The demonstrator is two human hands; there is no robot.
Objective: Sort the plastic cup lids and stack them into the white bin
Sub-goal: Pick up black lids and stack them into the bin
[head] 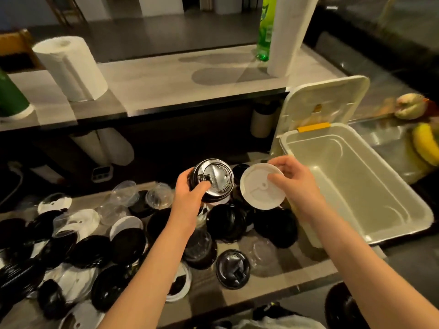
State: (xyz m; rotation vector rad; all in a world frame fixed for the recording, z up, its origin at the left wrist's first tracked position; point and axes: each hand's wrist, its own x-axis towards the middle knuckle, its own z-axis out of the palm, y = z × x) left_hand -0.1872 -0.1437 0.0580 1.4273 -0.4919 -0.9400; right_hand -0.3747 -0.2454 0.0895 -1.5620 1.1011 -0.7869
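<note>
My left hand (190, 186) grips a small stack of black lids (217, 178), thumb on the top one, raised above the pile. My right hand (293, 179) pinches a white lid (257, 189) at its right edge, holding it beside the black stack. Below both hands, a loose pile of black, white and clear lids (133, 243) covers the counter. The white bin (403, 200) stands to the right, its hinged cover (325, 105) tipped up at the back. Nothing shows inside the bin.
A raised shelf behind the pile carries a paper towel roll (71, 67), a second roll (288, 34) and a green bottle (266, 29). Bananas (425, 143) lie at the far right. A single black lid (232, 269) lies near the counter's front edge.
</note>
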